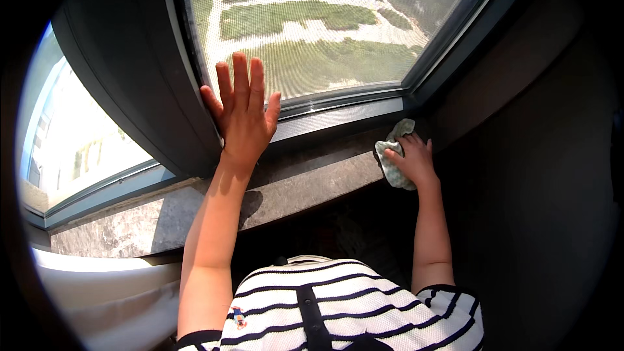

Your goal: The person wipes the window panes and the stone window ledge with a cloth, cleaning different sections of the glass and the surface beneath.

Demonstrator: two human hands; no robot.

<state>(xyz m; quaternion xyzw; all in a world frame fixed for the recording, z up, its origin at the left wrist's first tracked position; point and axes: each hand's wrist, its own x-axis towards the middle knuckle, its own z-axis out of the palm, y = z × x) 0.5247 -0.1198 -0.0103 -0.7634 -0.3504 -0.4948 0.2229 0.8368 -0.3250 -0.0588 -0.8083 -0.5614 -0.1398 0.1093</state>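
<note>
My left hand (246,112) is raised with its fingers spread, in front of the lower left corner of a mesh-screened window (317,24). It holds nothing; whether the palm touches the screen or the frame, I cannot tell. Over at the right end of the stone windowsill (312,185), my right hand (414,158) has hold of a pale, patterned cloth (390,168). Part of that cloth sticks up past the fingers towards the corner, and another part hangs over the sill's front edge.
A wide dark post (126,68) divides this window from a second, sunlit window (78,131) on the left. Dark wall (516,156) bounds the right side. White fabric (112,287) lies below the sill at the lower left. The grey lower window frame (341,117) borders the sill's back.
</note>
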